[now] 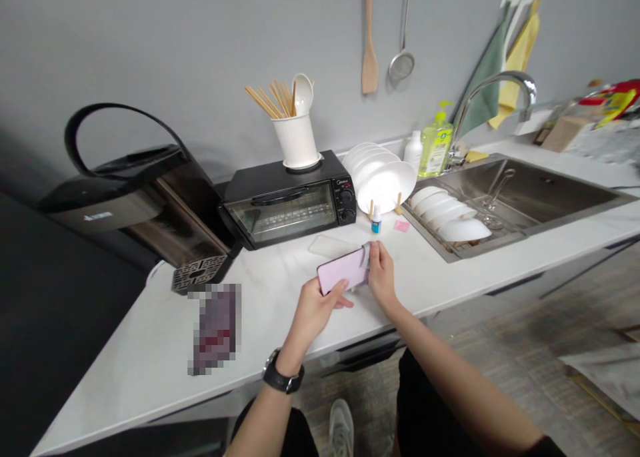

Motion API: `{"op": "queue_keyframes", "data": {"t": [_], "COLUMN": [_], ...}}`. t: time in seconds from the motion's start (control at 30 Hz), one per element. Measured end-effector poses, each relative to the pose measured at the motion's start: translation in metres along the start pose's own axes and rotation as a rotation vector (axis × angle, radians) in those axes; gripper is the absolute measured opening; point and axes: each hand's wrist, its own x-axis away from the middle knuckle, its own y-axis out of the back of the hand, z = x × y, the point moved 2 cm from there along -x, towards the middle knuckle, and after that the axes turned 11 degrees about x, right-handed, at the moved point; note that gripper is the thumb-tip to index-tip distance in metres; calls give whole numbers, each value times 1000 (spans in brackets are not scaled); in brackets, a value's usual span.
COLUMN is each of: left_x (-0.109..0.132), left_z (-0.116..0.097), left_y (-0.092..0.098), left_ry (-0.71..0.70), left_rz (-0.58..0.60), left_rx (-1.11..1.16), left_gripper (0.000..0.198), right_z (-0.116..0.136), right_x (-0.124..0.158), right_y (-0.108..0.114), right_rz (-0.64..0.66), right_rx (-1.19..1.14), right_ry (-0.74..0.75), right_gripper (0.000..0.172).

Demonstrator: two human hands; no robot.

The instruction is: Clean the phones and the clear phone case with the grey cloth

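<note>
My left hand (320, 304), with a black watch on its wrist, holds a lilac smartphone (343, 270) at its left end, thumb over the broad face. My right hand (382, 277) is closed at the phone's right end, pinching a grey cloth (365, 253) against it. The phone is held tilted above the counter. Just behind it a clear flat piece, perhaps a phone case (330, 246), lies on the white surface. A small bottle with a blue label (376, 222) and a pink piece (402, 226) are farther back.
On the white counter (270, 324) are a black drinks machine (165, 210), a toaster oven (290, 210) topped by a utensil holder (296, 140), and a pixelated item (216, 330). To the right are racked plates (385, 180), a soap bottle (435, 144) and a sink (530, 190) holding bowls (463, 229).
</note>
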Motion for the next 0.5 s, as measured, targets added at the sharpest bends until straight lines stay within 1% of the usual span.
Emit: {"op": "queue_keyframes", "data": {"t": [0.03,0.1,0.17,0.23,0.27,0.3,0.37,0.4,0.5], "left_x": [3,9,15,20,21,21,20,19,18], "left_z": [2,1,-6,-15,-18,-20,-21,-20,-15], "left_y": [-4,-9,-10,-10,-11,-12,-16,-17,-18], "left_ry": [-16,-99,-220,-326,-361,-383,-411,-425,-453], "left_rz": [21,34,-14,-78,-96,-101,-88,-78,-107], "left_rx": [-30,-115,-230,-346,-391,-432,-500,-529,-576], "left_gripper": [47,41,36,34,33,34,35,35,32], "right_z": [4,15,28,38,41,43,47,48,51], "right_x": [0,-2,-5,-8,-9,-9,-7,-5,4], "right_y": [2,10,17,22,23,23,21,19,12], "right_rz": [20,50,108,212,249,256,208,195,252], "right_rx": [40,173,328,428,458,474,479,472,443], "right_ry": [64,265,508,699,747,767,766,788,905], "right_gripper": [40,37,36,36,37,40,49,53,54]}}
